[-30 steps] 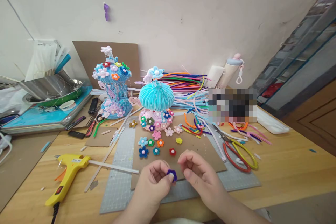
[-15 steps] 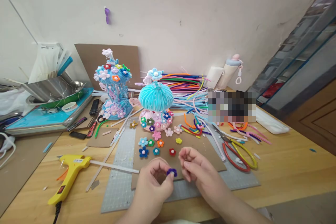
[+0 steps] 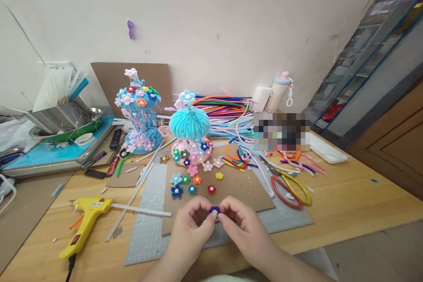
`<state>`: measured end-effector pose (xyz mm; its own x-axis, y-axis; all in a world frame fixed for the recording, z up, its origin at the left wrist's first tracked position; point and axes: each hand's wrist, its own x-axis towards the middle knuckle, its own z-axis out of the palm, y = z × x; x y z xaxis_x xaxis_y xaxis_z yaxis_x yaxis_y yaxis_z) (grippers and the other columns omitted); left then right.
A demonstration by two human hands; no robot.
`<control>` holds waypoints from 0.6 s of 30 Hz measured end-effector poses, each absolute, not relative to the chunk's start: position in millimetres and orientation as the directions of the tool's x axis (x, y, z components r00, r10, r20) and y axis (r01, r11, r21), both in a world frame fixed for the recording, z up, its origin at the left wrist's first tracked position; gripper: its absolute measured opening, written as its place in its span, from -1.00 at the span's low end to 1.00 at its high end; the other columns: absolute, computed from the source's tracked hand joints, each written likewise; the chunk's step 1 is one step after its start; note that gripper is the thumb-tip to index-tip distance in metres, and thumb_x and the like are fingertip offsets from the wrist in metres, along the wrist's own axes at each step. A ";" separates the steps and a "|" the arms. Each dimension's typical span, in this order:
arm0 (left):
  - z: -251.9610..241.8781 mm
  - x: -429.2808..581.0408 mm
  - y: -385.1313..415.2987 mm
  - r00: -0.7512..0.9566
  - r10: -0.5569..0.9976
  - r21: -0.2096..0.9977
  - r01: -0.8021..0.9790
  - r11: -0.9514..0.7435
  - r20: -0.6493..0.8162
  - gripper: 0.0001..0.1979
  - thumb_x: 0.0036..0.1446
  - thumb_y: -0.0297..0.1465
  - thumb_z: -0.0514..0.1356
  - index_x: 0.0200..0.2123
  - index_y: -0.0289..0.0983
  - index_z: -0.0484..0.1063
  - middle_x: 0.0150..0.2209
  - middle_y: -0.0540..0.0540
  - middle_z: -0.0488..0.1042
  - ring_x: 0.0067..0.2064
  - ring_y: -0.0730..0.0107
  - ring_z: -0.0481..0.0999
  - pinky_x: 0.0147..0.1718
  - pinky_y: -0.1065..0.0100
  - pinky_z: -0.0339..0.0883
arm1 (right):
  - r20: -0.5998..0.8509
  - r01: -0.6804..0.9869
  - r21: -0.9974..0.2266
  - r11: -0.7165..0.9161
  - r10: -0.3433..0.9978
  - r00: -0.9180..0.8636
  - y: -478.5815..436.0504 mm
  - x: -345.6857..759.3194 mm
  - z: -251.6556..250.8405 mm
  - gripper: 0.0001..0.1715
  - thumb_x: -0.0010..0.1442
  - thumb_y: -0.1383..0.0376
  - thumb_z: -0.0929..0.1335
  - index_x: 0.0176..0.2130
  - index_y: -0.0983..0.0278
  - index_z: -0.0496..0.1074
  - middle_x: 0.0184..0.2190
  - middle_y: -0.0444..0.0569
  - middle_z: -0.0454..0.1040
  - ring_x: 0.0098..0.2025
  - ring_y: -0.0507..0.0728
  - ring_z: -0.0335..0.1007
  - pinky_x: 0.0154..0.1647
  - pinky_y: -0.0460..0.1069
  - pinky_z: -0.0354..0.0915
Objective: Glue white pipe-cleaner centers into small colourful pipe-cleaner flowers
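Between my two hands is a small purple pipe-cleaner flower, partly covered by fingertips. My left hand pinches it from the left, and my right hand closes on its right side with thumb and finger. Both hands are above the near part of a brown cardboard sheet. Just beyond them lie loose flowers, among them a red flower, a teal flower and a dark blue flower. Behind these stands a turquoise, dome-topped pipe-cleaner piece on a flower-covered pink base.
A yellow glue gun lies at left, its glue stick reaching the cardboard. Red-and-yellow-handled scissors rest at right on the grey cutting mat. A second blue flowered piece and bundled pipe cleaners stand behind. Part of the back right is blurred.
My right hand has moved left and closed onto the purple flower, which my left hand was holding alone. The view has shifted slightly.
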<state>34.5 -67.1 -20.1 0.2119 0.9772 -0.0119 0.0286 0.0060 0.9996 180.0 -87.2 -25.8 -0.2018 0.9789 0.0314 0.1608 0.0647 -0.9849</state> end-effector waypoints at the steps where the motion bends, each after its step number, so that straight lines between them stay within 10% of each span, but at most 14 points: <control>1: -20.2 35.1 -67.3 0.239 0.971 0.999 -0.007 0.033 -0.030 -0.90 -0.08 -0.41 0.26 -0.50 -0.30 0.39 -0.49 -0.04 0.42 -0.41 0.39 0.38 -0.40 0.41 0.26 | 0.015 0.136 -0.990 0.040 0.983 -0.185 -86.8 179.7 -24.0 -0.84 0.18 0.27 0.24 -0.42 0.27 0.26 -0.51 -0.17 0.21 -0.46 0.01 0.13 -0.45 -0.10 0.10; 7: -22.0 22.5 -73.5 0.052 0.998 0.980 -0.195 0.032 -0.022 -0.72 -0.10 -0.26 0.32 -0.31 -0.28 0.47 -0.38 -0.07 0.49 -0.33 0.35 0.45 -0.29 0.38 0.34 | 0.005 0.297 -0.954 0.039 0.993 -0.116 -64.0 190.3 -16.4 -0.83 0.17 0.24 0.22 -0.42 0.27 0.26 -0.58 -0.19 0.25 -0.54 0.00 0.16 -0.52 -0.11 0.11; 10: -22.7 1.4 -82.1 -0.052 0.998 0.991 -0.133 0.017 -0.025 -0.74 -0.04 -0.20 0.28 -0.35 -0.27 0.48 -0.43 -0.06 0.48 -0.36 0.35 0.44 -0.32 0.40 0.34 | 0.120 0.612 -0.768 0.188 0.981 -0.151 -36.0 200.1 -15.4 -0.86 0.15 0.32 0.24 -0.39 0.28 0.36 -0.45 -0.10 0.37 -0.41 0.05 0.28 -0.41 -0.09 0.17; 18: -17.9 -58.1 -98.9 -0.153 0.988 0.997 0.077 -0.010 0.022 -0.78 0.01 -0.18 0.23 -0.35 -0.20 0.46 -0.42 -0.02 0.48 -0.31 0.35 0.44 -0.30 0.48 0.34 | 0.169 0.769 -0.568 0.294 0.956 -0.240 18.0 188.4 -16.4 -0.92 -0.01 0.38 0.37 -0.53 0.27 0.42 -0.43 -0.07 0.42 -0.34 0.08 0.33 -0.33 -0.07 0.15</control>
